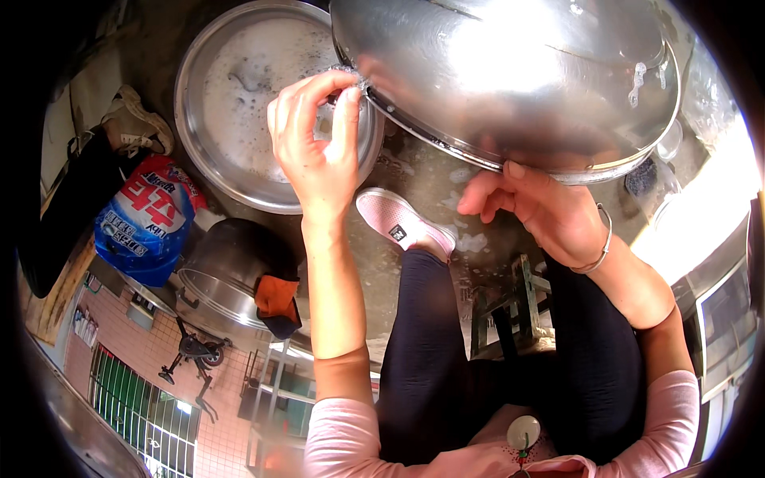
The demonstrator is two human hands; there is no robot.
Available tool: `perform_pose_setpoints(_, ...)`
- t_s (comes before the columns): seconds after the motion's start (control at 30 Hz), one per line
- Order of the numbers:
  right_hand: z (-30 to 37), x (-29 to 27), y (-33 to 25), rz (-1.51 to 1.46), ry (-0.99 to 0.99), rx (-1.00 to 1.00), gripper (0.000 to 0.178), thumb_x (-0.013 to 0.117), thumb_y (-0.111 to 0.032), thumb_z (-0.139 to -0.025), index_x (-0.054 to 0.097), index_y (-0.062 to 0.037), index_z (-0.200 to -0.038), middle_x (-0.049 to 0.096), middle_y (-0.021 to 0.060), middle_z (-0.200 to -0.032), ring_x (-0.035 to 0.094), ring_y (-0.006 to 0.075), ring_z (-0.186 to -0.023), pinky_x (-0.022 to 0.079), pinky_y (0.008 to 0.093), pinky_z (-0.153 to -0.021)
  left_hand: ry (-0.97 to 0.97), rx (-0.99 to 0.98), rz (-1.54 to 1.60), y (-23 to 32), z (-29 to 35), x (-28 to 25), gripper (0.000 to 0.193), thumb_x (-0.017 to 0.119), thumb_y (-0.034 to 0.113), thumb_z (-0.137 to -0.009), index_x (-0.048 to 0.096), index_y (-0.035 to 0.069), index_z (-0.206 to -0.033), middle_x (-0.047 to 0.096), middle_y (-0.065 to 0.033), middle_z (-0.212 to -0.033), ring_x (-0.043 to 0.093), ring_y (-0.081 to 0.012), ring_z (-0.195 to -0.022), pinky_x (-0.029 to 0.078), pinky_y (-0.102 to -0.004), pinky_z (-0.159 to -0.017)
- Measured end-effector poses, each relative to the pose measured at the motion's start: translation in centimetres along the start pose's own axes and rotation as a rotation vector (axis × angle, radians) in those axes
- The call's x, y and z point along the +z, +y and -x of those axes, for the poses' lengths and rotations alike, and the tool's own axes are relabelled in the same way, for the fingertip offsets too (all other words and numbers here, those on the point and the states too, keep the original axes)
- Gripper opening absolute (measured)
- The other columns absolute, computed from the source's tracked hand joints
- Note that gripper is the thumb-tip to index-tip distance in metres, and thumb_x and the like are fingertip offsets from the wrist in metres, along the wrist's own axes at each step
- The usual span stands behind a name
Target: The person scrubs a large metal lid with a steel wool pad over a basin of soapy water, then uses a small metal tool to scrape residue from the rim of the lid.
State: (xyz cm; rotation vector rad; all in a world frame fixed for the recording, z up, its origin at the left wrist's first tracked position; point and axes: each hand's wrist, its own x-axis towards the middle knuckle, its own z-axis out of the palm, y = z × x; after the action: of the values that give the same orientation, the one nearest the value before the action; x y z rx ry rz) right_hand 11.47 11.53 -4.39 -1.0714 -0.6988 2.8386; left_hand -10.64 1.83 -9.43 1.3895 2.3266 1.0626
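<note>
A large, shiny domed metal lid (510, 88), wet with a few suds, is held tilted in front of me at the upper right. My right hand (550, 211) grips its lower rim, thumb on the outer face and fingers curled underneath. At the lid's left edge, my left hand (315, 143) is closed, thumb and fingers pinching a small glittering wad that looks like a wire scrubber (363, 84). Most of that wad is hidden by the fingers. Beneath the left hand, a wide metal basin (195, 147) on the floor holds cloudy, foamy water.
Left of me are a blue-and-red plastic bag (147, 223), a large metal pot (227, 287) and an orange-and-black cloth (277, 299). Another person's shoe (139, 119) stands farther left. A small stool (518, 299) is by my legs. The floor (406, 171) is wet with suds.
</note>
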Motion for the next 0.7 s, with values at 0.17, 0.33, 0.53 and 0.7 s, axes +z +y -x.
perform_pose_setpoints(0.17,-0.1,-0.2,0.2,-0.02,0.008,-0.001,0.031,0.04,-0.018,-0.099,0.045,0.0005,-0.123,0.064,0.0192,-0.096,0.061,0.0247,-0.093,0.046,0.0332,-0.078,-0.052,-0.346,0.453,-0.7,-0.3,0.7,0.014,0.063,0.007,-0.087,0.06,0.005,-0.1,0.058,-0.0025,-0.087,0.056,-0.0114,-0.079,0.048,-0.0274,-0.069)
perform_pose_setpoints(0.33,-0.3,0.1,-0.4,0.014,0.009,-0.009,0.029,0.042,-0.016,-0.098,0.045,0.0008,-0.122,0.063,0.0191,-0.095,0.062,0.0257,-0.091,0.047,0.0339,-0.079,-0.054,-0.742,0.91,-0.3,-1.9,1.0,0.02,0.061,0.005,-0.087,0.052,0.002,-0.105,0.057,-0.0041,-0.079,0.054,-0.0105,-0.061,0.047,-0.0255,-0.054)
perform_pose_setpoints(0.53,-0.5,-0.2,-0.2,-0.053,0.04,0.021,0.025,0.047,-0.01,-0.096,0.044,-0.0001,-0.118,0.061,0.0173,-0.094,0.063,0.0306,-0.092,0.047,0.036,-0.078,-0.283,-0.955,0.923,-0.9,-2.9,0.8,0.016,0.048,0.006,-0.089,0.062,-0.001,-0.09,0.057,-0.0019,-0.066,0.042,-0.0053,-0.05,0.035,-0.0204,-0.045)
perform_pose_setpoints(0.7,-0.1,-0.2,-0.1,-0.057,0.093,-0.029,0.028,0.045,-0.007,-0.093,0.045,0.0034,-0.119,0.063,0.0209,-0.095,0.063,0.0316,-0.093,0.049,0.0381,-0.083,-0.239,-0.985,1.072,0.6,-2.5,1.5,0.017,0.045,0.005,-0.09,0.06,-0.002,-0.086,0.06,-0.0073,-0.068,0.041,-0.0056,-0.05,0.034,-0.0204,-0.046)
